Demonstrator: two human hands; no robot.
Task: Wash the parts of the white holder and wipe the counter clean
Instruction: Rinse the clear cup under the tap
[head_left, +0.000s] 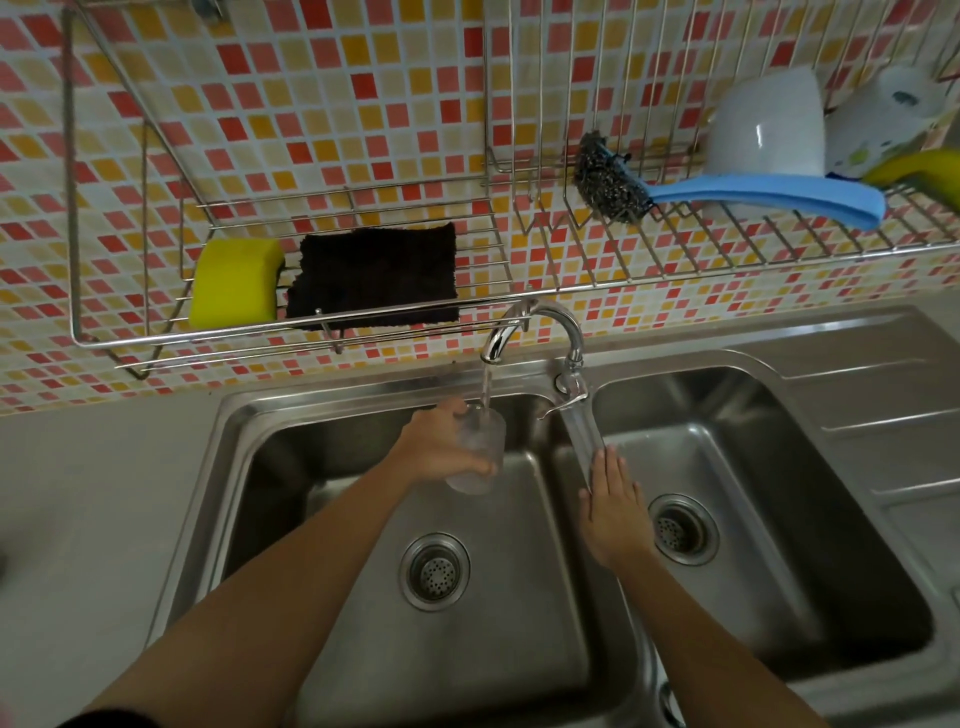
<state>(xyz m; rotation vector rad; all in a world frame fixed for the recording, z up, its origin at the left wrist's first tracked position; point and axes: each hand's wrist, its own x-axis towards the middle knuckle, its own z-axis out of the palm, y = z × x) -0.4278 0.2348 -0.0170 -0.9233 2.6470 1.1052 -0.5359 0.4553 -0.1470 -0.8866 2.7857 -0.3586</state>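
My left hand (441, 447) grips a clear, cup-shaped plastic part (480, 452) over the left sink basin (322, 467). Water streams from the chrome tap spout (498, 343) straight into the cup. My right hand (615, 512) hovers flat with fingers apart over the divider between the two basins, just below the tap lever (569, 397), and holds nothing. The grey counter (93, 493) stretches to the left of the sink.
A wire rack (156, 338) on the tiled wall holds a yellow sponge (234, 283) and a dark cloth (374, 275). The right rack carries a steel scrubber with a blue handle (753, 195), white bowls (769, 119) and another yellow sponge (924, 174). The right basin (831, 545) and drainboard (883, 405) lie to the right.
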